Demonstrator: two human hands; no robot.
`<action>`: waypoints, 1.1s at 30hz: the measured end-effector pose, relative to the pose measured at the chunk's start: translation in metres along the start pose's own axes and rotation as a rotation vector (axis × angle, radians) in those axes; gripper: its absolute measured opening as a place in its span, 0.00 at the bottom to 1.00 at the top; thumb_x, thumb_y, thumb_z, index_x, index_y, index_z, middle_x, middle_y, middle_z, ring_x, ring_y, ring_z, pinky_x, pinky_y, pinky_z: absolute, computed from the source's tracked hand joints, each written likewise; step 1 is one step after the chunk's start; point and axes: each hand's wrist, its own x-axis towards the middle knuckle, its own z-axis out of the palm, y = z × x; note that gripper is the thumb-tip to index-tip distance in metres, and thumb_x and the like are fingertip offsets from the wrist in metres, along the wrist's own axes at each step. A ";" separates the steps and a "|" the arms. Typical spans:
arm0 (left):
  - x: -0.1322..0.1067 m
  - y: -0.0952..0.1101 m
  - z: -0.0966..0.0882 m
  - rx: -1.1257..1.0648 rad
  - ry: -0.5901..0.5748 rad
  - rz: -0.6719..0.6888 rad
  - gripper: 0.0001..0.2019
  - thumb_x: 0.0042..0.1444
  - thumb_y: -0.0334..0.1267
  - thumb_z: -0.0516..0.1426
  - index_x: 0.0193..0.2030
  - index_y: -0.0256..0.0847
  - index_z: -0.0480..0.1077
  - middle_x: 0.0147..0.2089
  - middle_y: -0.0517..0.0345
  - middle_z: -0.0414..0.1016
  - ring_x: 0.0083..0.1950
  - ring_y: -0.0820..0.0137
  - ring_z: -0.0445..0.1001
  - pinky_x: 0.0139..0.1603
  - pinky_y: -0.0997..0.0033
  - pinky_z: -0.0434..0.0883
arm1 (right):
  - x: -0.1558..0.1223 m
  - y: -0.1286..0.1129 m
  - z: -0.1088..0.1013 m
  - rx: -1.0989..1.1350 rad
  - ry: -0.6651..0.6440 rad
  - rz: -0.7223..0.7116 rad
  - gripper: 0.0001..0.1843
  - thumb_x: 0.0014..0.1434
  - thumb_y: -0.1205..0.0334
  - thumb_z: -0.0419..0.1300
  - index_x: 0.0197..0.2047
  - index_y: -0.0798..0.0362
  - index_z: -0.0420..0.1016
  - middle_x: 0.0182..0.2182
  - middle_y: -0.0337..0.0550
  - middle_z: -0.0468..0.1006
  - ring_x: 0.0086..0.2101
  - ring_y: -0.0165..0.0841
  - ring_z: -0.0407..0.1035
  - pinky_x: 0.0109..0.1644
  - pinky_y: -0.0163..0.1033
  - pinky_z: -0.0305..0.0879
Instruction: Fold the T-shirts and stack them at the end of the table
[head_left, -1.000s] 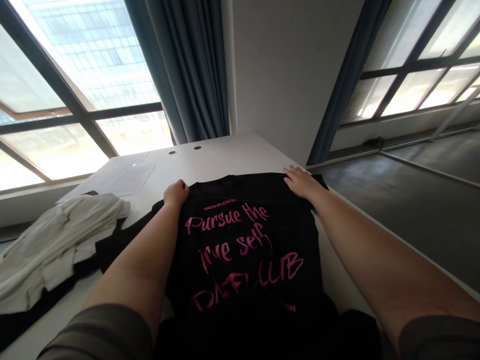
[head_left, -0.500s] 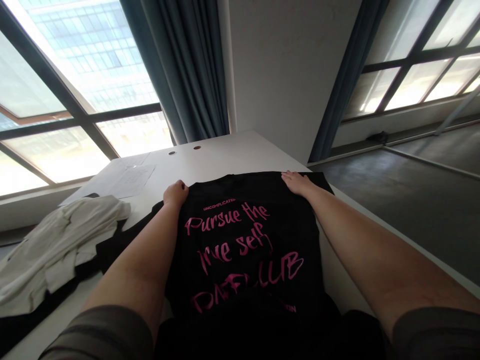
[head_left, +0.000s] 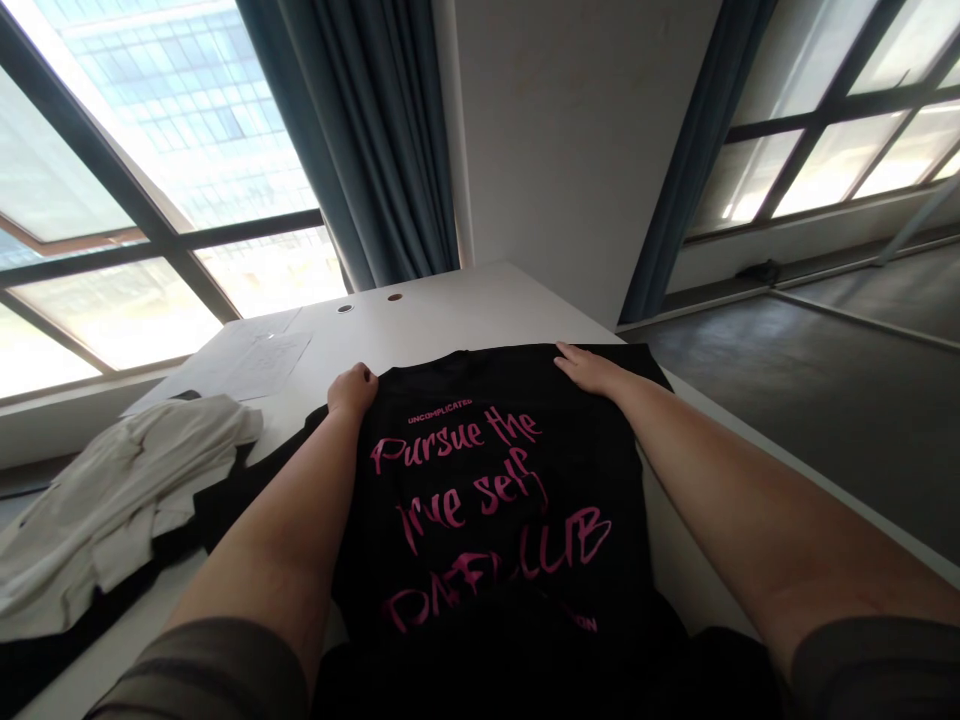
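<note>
Black T-shirt: the black fabric T-shirt with pink brush-style lettering [head_left: 469,470] lies spread on the table, print up, collar away from the wearer; lower end lost in dark, hem can't be told.
Left hand: the left hand [head_left: 351,390] is curled in a fist at one shoulder, seemingly pinching cloth.
Right hand: the right hand [head_left: 589,370] lies flat, fingers extended, on the other shoulder; nothing clenched.
Bunching risk: the fist could drag its shoulder askew if it pulls while the flat palm slips, since that palm only presses.
Sleeve risk: the left sleeve reaches toward a rumpled cream cloth garment [head_left: 135,490] over dark fabric [head_left: 45,665]; could snag or overlap. Right sleeve sits near the table edge, might slip over if pushed.
Surface: smooth white tabletop [head_left: 480,315], two round cable holes near the far edge, white paper sheets [head_left: 266,365] at far left.
Room: large dark-framed windows both sides, blue-grey curtains [head_left: 375,140], plain pale wall [head_left: 562,150], grey floor [head_left: 787,400] right. Daylight behind, shirt in shade.
</note>
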 end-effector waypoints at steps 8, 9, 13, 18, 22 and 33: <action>-0.001 0.001 0.000 0.002 0.009 -0.007 0.13 0.64 0.44 0.51 0.47 0.46 0.74 0.46 0.46 0.81 0.49 0.52 0.78 0.45 0.58 0.72 | 0.005 0.012 0.003 -0.073 -0.004 0.049 0.35 0.70 0.47 0.45 0.76 0.49 0.56 0.76 0.48 0.49 0.73 0.50 0.44 0.74 0.63 0.42; -0.001 0.002 0.000 0.002 0.007 -0.007 0.13 0.64 0.44 0.51 0.47 0.46 0.74 0.45 0.46 0.81 0.49 0.52 0.78 0.45 0.58 0.72 | 0.004 0.010 0.004 -0.079 -0.023 0.067 0.36 0.70 0.45 0.45 0.77 0.47 0.53 0.76 0.47 0.46 0.73 0.51 0.42 0.74 0.65 0.40; -0.003 0.003 -0.003 0.002 0.003 -0.007 0.13 0.64 0.44 0.50 0.46 0.45 0.74 0.46 0.45 0.81 0.49 0.53 0.78 0.44 0.58 0.72 | 0.002 0.003 0.004 -0.100 -0.060 0.108 0.38 0.70 0.39 0.42 0.78 0.43 0.48 0.77 0.43 0.41 0.74 0.52 0.39 0.73 0.66 0.37; -0.002 0.003 -0.003 0.008 0.005 -0.012 0.13 0.64 0.43 0.50 0.46 0.45 0.74 0.46 0.45 0.82 0.50 0.53 0.78 0.45 0.58 0.72 | 0.006 0.016 0.001 -0.052 0.011 0.181 0.33 0.71 0.43 0.39 0.76 0.38 0.55 0.76 0.39 0.48 0.72 0.53 0.44 0.72 0.68 0.40; -0.001 0.002 -0.001 0.008 0.005 -0.013 0.13 0.63 0.43 0.51 0.46 0.46 0.74 0.46 0.46 0.82 0.50 0.53 0.78 0.45 0.59 0.72 | 0.007 0.027 0.002 -0.058 0.041 0.186 0.34 0.70 0.45 0.41 0.75 0.40 0.57 0.76 0.41 0.50 0.72 0.55 0.46 0.72 0.70 0.41; -0.001 0.002 -0.002 -0.004 0.004 -0.013 0.12 0.64 0.43 0.51 0.46 0.46 0.74 0.46 0.45 0.81 0.49 0.52 0.78 0.44 0.58 0.72 | -0.003 0.015 -0.003 -0.087 0.034 0.167 0.35 0.69 0.40 0.44 0.75 0.41 0.56 0.75 0.48 0.53 0.71 0.56 0.47 0.71 0.71 0.41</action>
